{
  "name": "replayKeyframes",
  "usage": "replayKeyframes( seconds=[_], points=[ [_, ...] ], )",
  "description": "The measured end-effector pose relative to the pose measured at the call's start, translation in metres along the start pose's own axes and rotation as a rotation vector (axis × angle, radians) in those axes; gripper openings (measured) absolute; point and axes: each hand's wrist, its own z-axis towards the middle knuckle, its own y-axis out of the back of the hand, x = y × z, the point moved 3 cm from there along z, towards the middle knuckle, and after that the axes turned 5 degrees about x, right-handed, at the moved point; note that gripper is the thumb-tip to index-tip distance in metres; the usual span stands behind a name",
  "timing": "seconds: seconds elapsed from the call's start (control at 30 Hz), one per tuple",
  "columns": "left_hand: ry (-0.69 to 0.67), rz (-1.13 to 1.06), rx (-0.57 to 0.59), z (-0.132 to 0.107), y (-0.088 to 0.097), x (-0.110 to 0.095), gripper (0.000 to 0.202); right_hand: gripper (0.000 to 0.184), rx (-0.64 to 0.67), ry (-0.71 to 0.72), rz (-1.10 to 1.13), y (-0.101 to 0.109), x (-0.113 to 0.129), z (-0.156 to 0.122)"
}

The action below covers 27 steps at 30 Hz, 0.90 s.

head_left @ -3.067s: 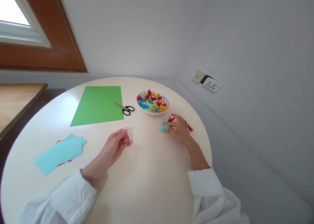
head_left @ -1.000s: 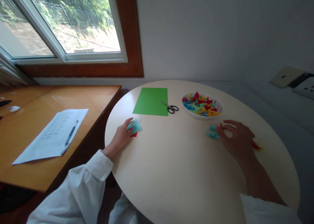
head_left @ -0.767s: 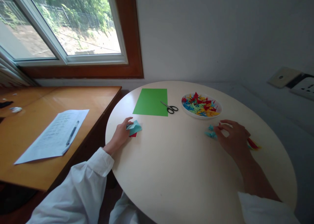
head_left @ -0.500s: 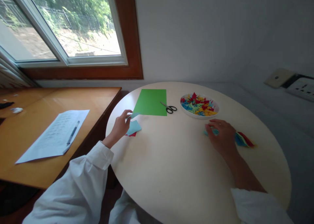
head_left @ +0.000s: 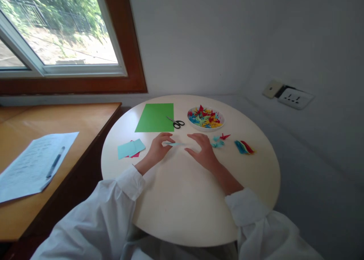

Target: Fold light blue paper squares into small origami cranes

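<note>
My left hand (head_left: 157,150) pinches one end of a light blue paper strip (head_left: 174,143) just above the round white table (head_left: 182,199). My right hand (head_left: 202,150) hovers beside the strip's other end with its fingers spread and nothing in them. Left of my left hand lies a small stack of light blue and red paper (head_left: 131,148). Right of my right hand sit small folded blue and red paper shapes (head_left: 219,140).
A green sheet (head_left: 155,117), black-handled scissors (head_left: 176,122) and a white bowl of coloured folded paper (head_left: 206,118) lie at the table's far side. Blue, yellow and red strips (head_left: 243,147) rest to the right. A wooden desk with a printed sheet and pen (head_left: 34,164) stands left.
My left hand lifted one blue piece off the stack and brought it to the table's middle. My right hand left the folded shapes and moved left toward it. The view swung right.
</note>
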Motion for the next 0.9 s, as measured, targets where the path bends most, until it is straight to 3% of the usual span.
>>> replayKeyframes(
  seconds=[0.13,0.27,0.4,0.5,0.7,0.9],
  points=[
    [-0.068,0.199,0.000,0.001,-0.017,-0.003,0.009,0.014,0.091,0.034,-0.053,-0.003,-0.005,-0.001],
    [-0.137,0.384,0.076,-0.003,-0.028,-0.003,0.017,0.016,0.172,0.103,-0.131,-0.003,-0.010,-0.003],
    [-0.191,0.511,0.230,-0.010,-0.035,0.000,0.023,0.016,0.299,0.143,-0.202,-0.003,-0.011,-0.007],
    [-0.184,0.506,0.312,-0.015,-0.037,0.001,0.023,0.018,0.394,0.129,-0.193,-0.004,-0.009,-0.010],
    [-0.122,0.447,0.294,-0.017,-0.035,0.005,0.021,0.009,0.433,0.047,-0.062,-0.004,-0.006,-0.012],
    [0.011,0.334,0.316,-0.014,-0.033,0.009,0.014,0.012,0.454,-0.153,-0.010,-0.007,-0.012,-0.009]
  ],
)
